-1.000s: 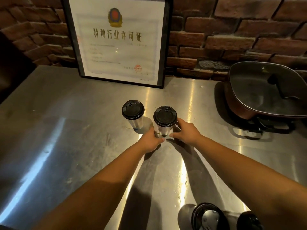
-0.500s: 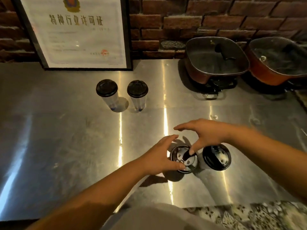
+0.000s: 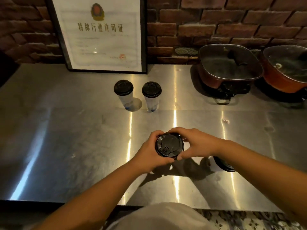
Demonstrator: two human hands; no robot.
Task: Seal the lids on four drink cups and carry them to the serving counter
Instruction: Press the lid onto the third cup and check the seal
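Lidded cup [image 3: 169, 145] gripped at rim by curled left hand [image 3: 150, 154] and right hand [image 3: 196, 143] fingers.

Four lidded cups [image 3: 123, 93] [image 3: 151, 95] [image 3: 169, 145] [image 3: 220, 164]; two pots [image 3: 230, 65] [image 3: 286, 67]; one framed certificate [image 3: 103, 34].

Fourth cup [image 3: 219, 164] half hidden behind right forearm.

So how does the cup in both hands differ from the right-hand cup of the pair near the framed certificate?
The held cup is gripped at its lid rim by the left hand and right hand; the far right cup stands untouched on the steel counter. The held cup is near the front edge and shows only its lid; the far right cup sits further back, its clear wall visible. Both have black lids.
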